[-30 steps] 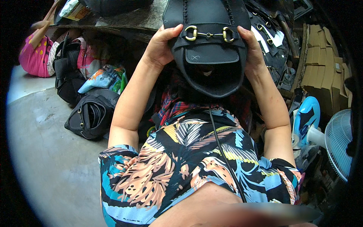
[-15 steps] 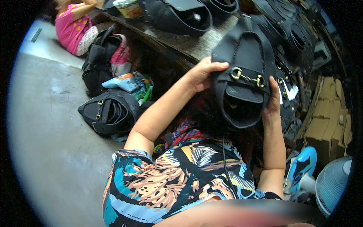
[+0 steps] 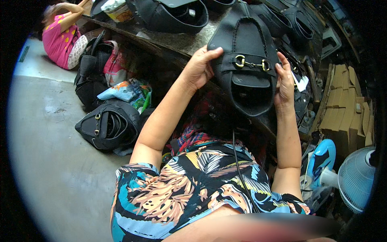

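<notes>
A black loafer upper (image 3: 246,38) with a gold horsebit across its strap is held up in front of me, its opening toward me and its toe pointing away. My left hand (image 3: 198,67) grips its left side, thumb on top and fingers partly hidden beneath. At the right edge, my right hand (image 3: 284,82) holds it with bent fingers against the side; its thumb is hidden. Small pale marks show on the tongue and on the left side.
More black uppers (image 3: 173,18) lie on the worn workbench (image 3: 161,49). A stack of uppers (image 3: 111,127) sits on the floor at left, beside coloured bags (image 3: 129,92). Folded cardboard (image 3: 342,109) and a fan (image 3: 356,177) stand at right. A person in pink (image 3: 60,40) sits far left.
Both hands and the loafer upper have shifted up and left in the picture, and so has much of the background. The right hand's fingers have moved and are more visible.
</notes>
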Available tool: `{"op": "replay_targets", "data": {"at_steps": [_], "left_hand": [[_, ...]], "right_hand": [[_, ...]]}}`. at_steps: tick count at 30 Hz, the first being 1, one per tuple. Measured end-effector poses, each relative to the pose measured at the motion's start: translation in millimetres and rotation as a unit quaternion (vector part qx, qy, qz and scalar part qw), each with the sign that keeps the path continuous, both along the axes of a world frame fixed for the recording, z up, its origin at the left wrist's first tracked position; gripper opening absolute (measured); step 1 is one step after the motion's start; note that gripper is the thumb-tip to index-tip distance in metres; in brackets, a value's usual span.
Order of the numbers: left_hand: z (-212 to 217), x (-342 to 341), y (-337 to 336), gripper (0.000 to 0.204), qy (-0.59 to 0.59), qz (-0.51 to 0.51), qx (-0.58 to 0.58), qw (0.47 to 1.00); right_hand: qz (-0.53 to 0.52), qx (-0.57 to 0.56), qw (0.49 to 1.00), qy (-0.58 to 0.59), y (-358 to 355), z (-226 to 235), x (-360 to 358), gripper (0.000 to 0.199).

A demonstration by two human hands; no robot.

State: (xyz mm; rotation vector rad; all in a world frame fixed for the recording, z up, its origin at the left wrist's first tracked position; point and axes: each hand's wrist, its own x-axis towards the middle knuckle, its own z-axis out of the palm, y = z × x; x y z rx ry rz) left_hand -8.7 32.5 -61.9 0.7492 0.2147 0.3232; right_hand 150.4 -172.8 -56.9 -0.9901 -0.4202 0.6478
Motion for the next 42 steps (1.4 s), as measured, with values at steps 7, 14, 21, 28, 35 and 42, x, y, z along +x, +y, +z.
{"op": "replay_targets", "data": {"at_steps": [7, 14, 21, 28, 35, 42], "left_hand": [[-7, 5, 4, 0.039, -0.026, 0.0, -0.086, 0.996], [-11, 5, 6, 0.037, 0.003, 0.006, -0.055, 0.998], [-12, 3, 11, 0.034, 0.018, 0.01, -0.059, 0.998], [-18, -1, 15, 0.032, 0.003, -0.017, -0.085, 0.996], [-21, 0, 16, 0.03, -0.021, -0.025, -0.083, 0.996], [-23, -1, 18, 0.03, -0.04, -0.03, -0.075, 0.996]], "right_hand": [[0.002, 0.021, 1.0, 0.02, 2, 2, 0, 0.042], [-0.015, 0.009, 1.0, 0.021, -1, 3, 0, 0.046], [0.016, 0.059, 0.997, 0.049, -3, 0, 1, 0.061], [0.057, 0.132, 0.989, 0.022, -8, 3, -2, 0.065], [0.044, 0.127, 0.99, -0.041, -7, 9, -8, 0.064], [0.041, 0.129, 0.99, -0.046, -8, 12, -12, 0.064]]}}
